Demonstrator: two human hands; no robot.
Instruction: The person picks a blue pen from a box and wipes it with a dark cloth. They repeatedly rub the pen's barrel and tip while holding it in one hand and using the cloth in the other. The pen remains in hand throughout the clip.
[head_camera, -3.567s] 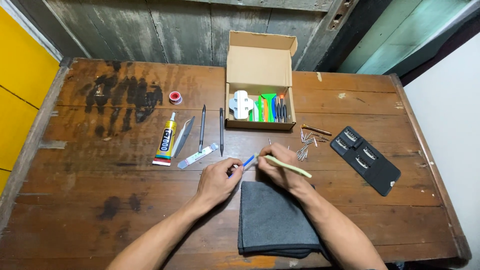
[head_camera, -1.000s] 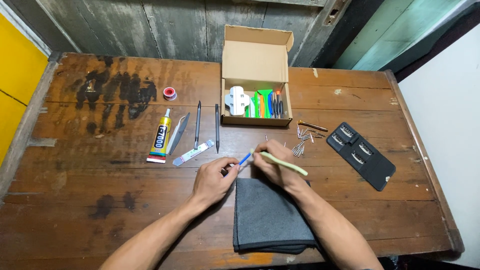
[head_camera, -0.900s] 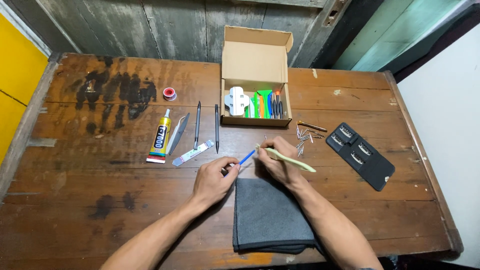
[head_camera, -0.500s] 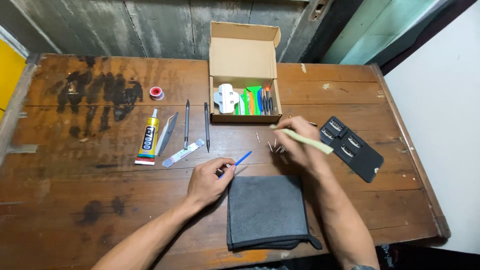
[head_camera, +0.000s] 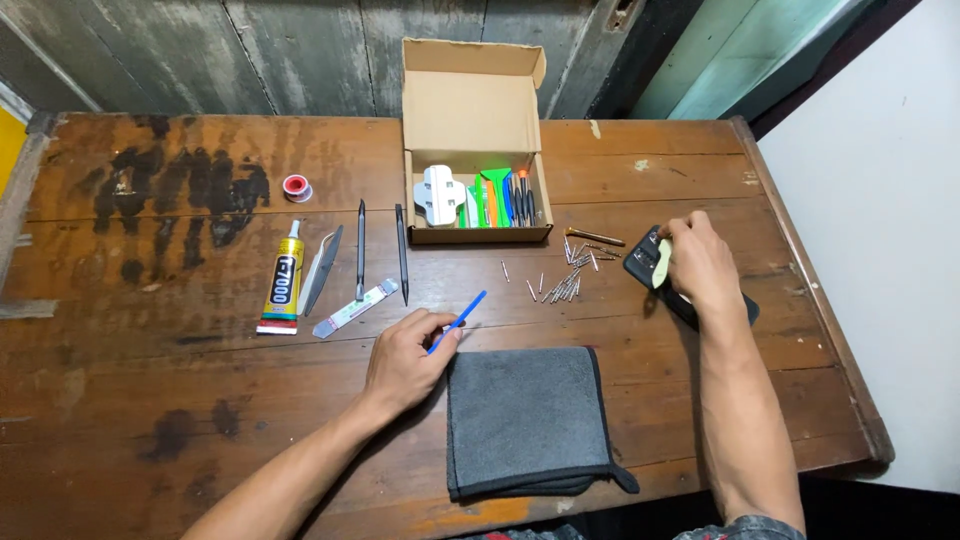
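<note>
My left hand (head_camera: 405, 358) rests on the wooden table (head_camera: 150, 400) just left of a folded grey cloth (head_camera: 525, 420), pinching a thin blue stick (head_camera: 458, 321) that points up and right. My right hand (head_camera: 700, 265) is out at the right side of the table, on top of a black flat case (head_camera: 640, 262), with a pale yellow-green handled tool (head_camera: 661, 265) in its fingers. Most of the case is hidden under that hand.
An open cardboard box (head_camera: 475, 150) with white, green and orange tools stands at the back centre. Several small metal bits (head_camera: 565, 280) lie scattered between box and case. A glue tube (head_camera: 283, 285), tweezers (head_camera: 324, 270), two dark pointed tools (head_camera: 361, 248) and a small red roll (head_camera: 296, 186) lie at left.
My right hand has carried the yellow-green tool from above the cloth out to the right, onto the black case. My left hand has stayed by the cloth with the blue stick.
</note>
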